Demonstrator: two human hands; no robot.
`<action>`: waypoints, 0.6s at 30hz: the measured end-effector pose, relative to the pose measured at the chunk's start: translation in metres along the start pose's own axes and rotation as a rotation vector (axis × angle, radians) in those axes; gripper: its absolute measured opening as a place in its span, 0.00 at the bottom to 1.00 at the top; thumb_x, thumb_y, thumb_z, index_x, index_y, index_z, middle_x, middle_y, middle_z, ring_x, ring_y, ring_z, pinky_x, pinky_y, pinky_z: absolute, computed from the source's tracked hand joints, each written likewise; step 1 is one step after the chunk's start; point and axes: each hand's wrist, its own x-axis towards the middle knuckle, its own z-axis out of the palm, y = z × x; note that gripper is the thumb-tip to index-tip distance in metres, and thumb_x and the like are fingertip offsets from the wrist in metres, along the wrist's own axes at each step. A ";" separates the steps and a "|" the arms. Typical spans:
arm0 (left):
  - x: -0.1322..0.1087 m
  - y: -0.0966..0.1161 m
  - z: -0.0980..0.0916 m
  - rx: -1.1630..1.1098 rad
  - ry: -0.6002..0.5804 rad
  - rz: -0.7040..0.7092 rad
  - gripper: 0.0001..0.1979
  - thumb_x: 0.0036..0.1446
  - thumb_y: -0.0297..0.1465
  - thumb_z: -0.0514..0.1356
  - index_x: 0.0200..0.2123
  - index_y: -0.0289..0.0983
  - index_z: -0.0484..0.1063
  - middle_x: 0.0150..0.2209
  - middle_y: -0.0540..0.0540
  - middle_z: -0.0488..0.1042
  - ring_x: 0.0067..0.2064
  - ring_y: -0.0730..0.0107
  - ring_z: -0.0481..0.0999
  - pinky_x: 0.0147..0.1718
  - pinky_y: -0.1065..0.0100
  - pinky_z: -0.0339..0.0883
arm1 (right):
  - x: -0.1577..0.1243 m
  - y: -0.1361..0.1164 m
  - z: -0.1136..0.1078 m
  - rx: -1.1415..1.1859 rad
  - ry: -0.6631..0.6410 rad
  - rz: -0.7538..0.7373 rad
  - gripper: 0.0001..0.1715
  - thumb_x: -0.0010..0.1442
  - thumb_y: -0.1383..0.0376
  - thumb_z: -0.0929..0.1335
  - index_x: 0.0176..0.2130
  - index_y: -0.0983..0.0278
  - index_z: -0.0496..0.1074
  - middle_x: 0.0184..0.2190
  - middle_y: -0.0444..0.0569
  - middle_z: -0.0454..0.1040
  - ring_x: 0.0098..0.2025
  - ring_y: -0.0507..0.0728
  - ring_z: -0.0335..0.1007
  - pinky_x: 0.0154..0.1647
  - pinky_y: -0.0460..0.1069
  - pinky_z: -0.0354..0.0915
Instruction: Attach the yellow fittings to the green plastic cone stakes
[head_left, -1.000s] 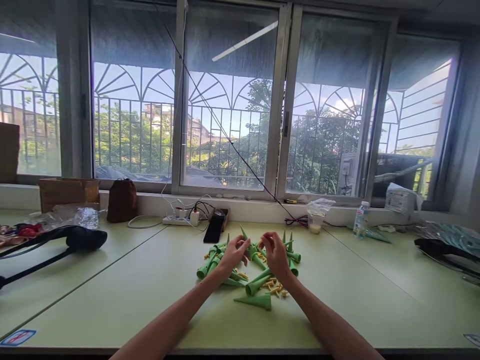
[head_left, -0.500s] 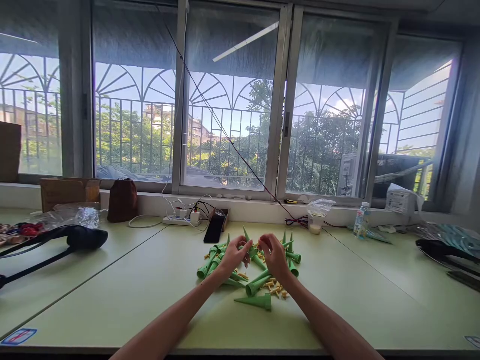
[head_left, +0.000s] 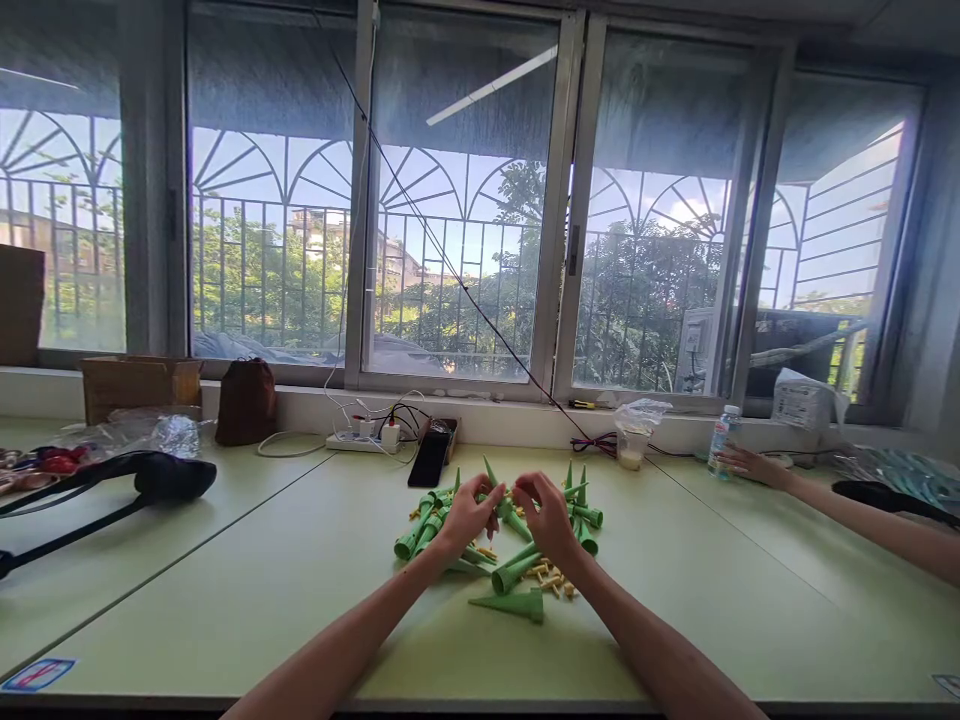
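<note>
My left hand [head_left: 469, 512] is closed around a green plastic cone-shaped spike [head_left: 490, 472], its pointed tip rising above the fingers. Close beside it, my right hand [head_left: 546, 512] has its thumb and fingertips pinched together; whatever they hold is too small or hidden to make out. Around and beneath both hands lies a loose heap of similar green hollow spikes [head_left: 517, 570]. Small yellow peg-like pieces [head_left: 553, 578] are scattered among them. One spike [head_left: 514, 605] lies on its side nearest me, pointing left.
Another person's hand [head_left: 750, 466] reaches in from the right to a plastic bottle [head_left: 723, 440]. Toward the window are a black phone [head_left: 429, 458], a power strip [head_left: 364, 441] and a plastic cup [head_left: 631, 446]. A black strap-like object [head_left: 172, 476] lies at left.
Another person's hand and forearm have come in from the right to the bottle. My two hands have barely moved, staying close together over the heap.
</note>
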 end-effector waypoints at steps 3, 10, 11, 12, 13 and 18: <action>-0.001 0.001 0.000 0.004 -0.002 0.004 0.21 0.50 0.48 0.60 0.26 0.38 0.59 0.22 0.55 0.66 0.13 0.77 0.67 0.08 0.76 0.57 | 0.000 0.000 -0.001 -0.001 -0.007 0.013 0.06 0.63 0.63 0.63 0.34 0.63 0.66 0.31 0.47 0.69 0.32 0.53 0.67 0.36 0.47 0.65; -0.002 0.004 0.000 0.006 0.010 0.043 0.19 0.52 0.48 0.59 0.28 0.37 0.60 0.24 0.54 0.68 0.12 0.80 0.63 0.07 0.77 0.53 | 0.000 -0.002 -0.002 0.027 -0.042 0.023 0.07 0.62 0.63 0.63 0.35 0.63 0.69 0.32 0.48 0.71 0.33 0.54 0.68 0.37 0.47 0.66; -0.002 0.004 0.000 0.005 0.009 0.052 0.19 0.52 0.47 0.59 0.28 0.37 0.61 0.24 0.54 0.69 0.12 0.81 0.62 0.07 0.77 0.52 | 0.000 -0.002 -0.002 0.035 -0.047 0.028 0.07 0.62 0.63 0.63 0.36 0.63 0.69 0.32 0.48 0.71 0.33 0.54 0.69 0.37 0.48 0.66; -0.003 0.004 0.000 0.004 0.005 0.057 0.19 0.53 0.47 0.59 0.29 0.37 0.62 0.25 0.53 0.69 0.12 0.82 0.61 0.07 0.77 0.52 | 0.000 -0.002 -0.002 0.042 -0.052 0.035 0.07 0.62 0.63 0.64 0.36 0.63 0.69 0.33 0.49 0.72 0.34 0.54 0.69 0.37 0.48 0.66; -0.003 0.005 -0.001 0.001 0.000 0.060 0.18 0.53 0.47 0.58 0.30 0.36 0.63 0.26 0.53 0.70 0.12 0.83 0.60 0.07 0.77 0.51 | 0.000 -0.001 -0.002 0.050 -0.054 0.044 0.06 0.61 0.63 0.64 0.36 0.63 0.70 0.33 0.49 0.72 0.34 0.54 0.69 0.38 0.48 0.67; -0.003 0.009 -0.002 0.004 0.000 0.072 0.17 0.52 0.45 0.60 0.31 0.35 0.66 0.27 0.52 0.70 0.17 0.82 0.62 0.12 0.78 0.54 | 0.001 -0.001 -0.002 0.114 -0.059 0.097 0.05 0.57 0.63 0.67 0.34 0.63 0.70 0.32 0.48 0.73 0.32 0.54 0.70 0.36 0.48 0.67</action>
